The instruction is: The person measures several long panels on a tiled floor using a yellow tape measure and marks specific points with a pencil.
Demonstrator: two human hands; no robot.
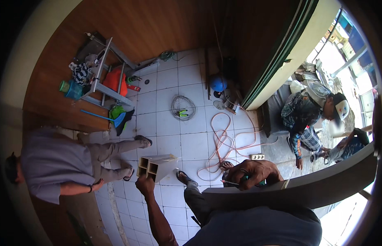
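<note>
Head view, left hand: The left hand was closed in a fist, its fingers gripping the lower edge of the hollow box.
Hollow box: It lay in front of the wearer, its four-celled open end facing left; whether any part of it touched the tiled floor, I could not tell.
Right hand: What seemed to be the right hand was beside the long panel, fingers apparently wrapped round a slim stick.
Box slipping: One fist on one edge looked a weak hold; a twist or knock could have dropped the box near the sandalled foot of the person in grey.
Orange cord: The orange cord sprawled in loops close to the feet, with a socket block beside it; a step back could have caused a trip or a pulled plug.
Wire coil: Farther off, the wire coil could have snagged a shoe.
Doorway: A crouching person was near the panel; a careless swing of it could have struck them.
</note>
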